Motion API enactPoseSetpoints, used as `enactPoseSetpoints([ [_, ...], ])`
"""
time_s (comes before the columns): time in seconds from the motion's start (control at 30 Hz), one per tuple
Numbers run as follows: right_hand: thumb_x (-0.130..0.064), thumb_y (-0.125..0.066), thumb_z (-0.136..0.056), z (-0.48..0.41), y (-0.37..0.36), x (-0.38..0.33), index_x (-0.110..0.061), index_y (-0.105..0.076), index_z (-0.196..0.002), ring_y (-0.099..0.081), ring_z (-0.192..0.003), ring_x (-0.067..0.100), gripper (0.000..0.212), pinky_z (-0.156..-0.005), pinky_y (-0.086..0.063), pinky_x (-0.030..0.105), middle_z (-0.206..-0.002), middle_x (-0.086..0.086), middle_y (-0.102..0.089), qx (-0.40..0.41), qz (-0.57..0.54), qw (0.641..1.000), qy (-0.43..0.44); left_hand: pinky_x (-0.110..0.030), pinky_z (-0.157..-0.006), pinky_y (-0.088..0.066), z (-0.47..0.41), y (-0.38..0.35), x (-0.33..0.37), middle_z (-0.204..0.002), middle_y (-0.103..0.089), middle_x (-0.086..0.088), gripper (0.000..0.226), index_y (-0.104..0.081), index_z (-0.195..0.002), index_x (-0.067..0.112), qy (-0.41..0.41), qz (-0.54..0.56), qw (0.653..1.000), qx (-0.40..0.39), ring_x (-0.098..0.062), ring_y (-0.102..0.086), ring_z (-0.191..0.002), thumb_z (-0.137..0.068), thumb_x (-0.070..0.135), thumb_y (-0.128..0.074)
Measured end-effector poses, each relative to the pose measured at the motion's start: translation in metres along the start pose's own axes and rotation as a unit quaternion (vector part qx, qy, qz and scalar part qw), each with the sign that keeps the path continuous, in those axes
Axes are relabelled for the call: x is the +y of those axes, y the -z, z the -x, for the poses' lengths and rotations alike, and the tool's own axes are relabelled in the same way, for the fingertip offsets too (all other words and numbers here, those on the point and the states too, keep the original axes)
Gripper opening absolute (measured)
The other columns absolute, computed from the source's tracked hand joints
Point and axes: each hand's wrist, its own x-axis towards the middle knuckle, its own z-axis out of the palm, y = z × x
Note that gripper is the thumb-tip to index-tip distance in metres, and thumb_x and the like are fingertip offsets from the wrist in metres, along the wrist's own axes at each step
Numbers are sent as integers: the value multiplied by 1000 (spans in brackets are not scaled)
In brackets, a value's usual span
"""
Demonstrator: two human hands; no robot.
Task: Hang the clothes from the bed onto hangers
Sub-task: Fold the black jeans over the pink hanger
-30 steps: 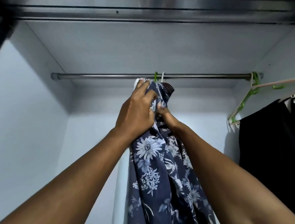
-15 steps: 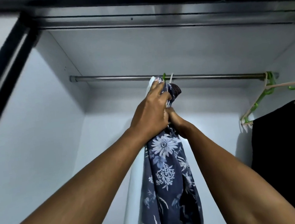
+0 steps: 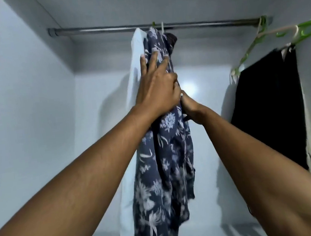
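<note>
- The left hand (image 3: 157, 90) lies flat on the floral garment (image 3: 164, 165). Its fingers (image 3: 155, 58) are straight, a little spread and point to 12 o'clock, pressing the cloth rather than pinching it.
- The right hand (image 3: 189, 105) sits at 4 o'clock of the left hand and touches it at the garment's right edge. Its fingers are hidden behind the left hand and the cloth, so I cannot tell whether it grips anything.
- The garment runs under the left palm. Its top rises at 12 o'clock of the hand, up to the rail (image 3: 100, 29). Its long body drops to 6 o'clock between the two forearms and out of the bottom of the view.
- A green hook (image 3: 153, 23) and a white hook (image 3: 162, 26) sit over the rail just above the cloth. Which of them carries the garment cannot be told.
- The cloth is dark navy blue printed with pale flowers and leaves, bunched into vertical folds and slightly blurred.
- A white garment (image 3: 134, 65) hangs touching it at 9 o'clock, and the left hand's outer finger overlaps it. A dark patterned piece (image 3: 171, 39) peeps out at 1 o'clock of the hand.
- Well apart at 3 o'clock, a black garment (image 3: 271, 107) hangs below a green hanger (image 3: 248, 50) and a pale hanger (image 3: 277, 30) at the rail's right end.
</note>
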Motion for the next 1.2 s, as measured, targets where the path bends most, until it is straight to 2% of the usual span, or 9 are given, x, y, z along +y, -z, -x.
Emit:
enactPoseSetpoints([
  [0.07,-69,-20,-102,34,6,4,-33,-44,-131,-44,-90,-7,52,-75,-40,11,-112,-19,-50,2,1,1000,-28,-58,-127,-2,16,11,23,-160,-44,-12,35,-78,-106,19,-1,-7,1000,-29,-35,-18,-156,-92,37,-52],
  [0.17,-74,-15,-100,90,16,11,-43,-41,-122,-38,-96,-4,46,-91,-37,23,-114,-19,-43,15,10,997,-72,-59,-127,-7,50,26,62,-156,-48,-14,42,-77,-112,17,7,3,997,-71,-36,-22,-155,-91,38,-47],
  [0.3,-100,-17,-75,169,28,37,-21,-40,-153,-40,-109,20,113,-101,-45,49,-116,-7,-41,11,19,987,-161,-58,-128,-5,115,42,128,-157,-47,-14,31,-75,-115,18,42,13,991,-130,-35,-21,-155,-93,28,-56],
  [0.5,-57,-30,-109,324,23,32,-22,-52,-123,-59,-115,29,44,-103,-49,47,-125,6,-60,-24,34,980,-194,-56,-127,-16,235,71,204,-142,-59,-17,25,-78,-103,16,82,-9,964,-253,-40,-35,-146,-87,23,-60],
  [0.63,-67,-31,-105,415,-3,46,-20,-51,-138,-56,-122,32,60,-107,-49,54,-144,12,-57,-52,-5,961,-271,-56,-111,-38,316,114,236,-124,-66,-19,32,-76,-97,8,106,-12,940,-324,-44,-49,-127,-77,20,-54],
  [0.73,-76,-34,-95,464,-37,54,-29,-55,-118,-56,-100,25,56,-100,-50,47,-135,12,-64,-68,-52,954,-286,-52,-106,-44,369,154,241,-114,-71,-22,34,-78,-90,6,164,-27,919,-359,-47,-56,-121,-75,23,-53],
  [0.83,-89,-30,-72,506,-86,66,-34,-57,-105,-65,-105,32,70,-102,-54,50,-126,12,-68,-84,-74,945,-308,-51,-110,-39,423,206,236,-108,-70,-18,38,-77,-94,7,199,-57,887,-412,-47,-53,-126,-77,26,-49],
  [1.03,-58,-45,-103,599,-185,-24,-29,-56,-99,-69,-98,31,31,-88,-61,51,-106,6,-72,-185,-105,927,-310,-46,-114,-36,517,340,197,-107,-72,-16,41,-75,-98,6,315,-100,828,-453,-45,-54,-124,-79,27,-46],
  [1.2,-65,-45,-90,690,-311,-81,-32,-58,-90,-70,-104,31,35,-95,-58,50,-107,6,-75,-296,-76,917,-257,-40,-102,-47,605,473,169,-110,-74,-14,36,-74,-111,7,426,-98,785,-438,-41,-60,-115,-84,24,-58],
])
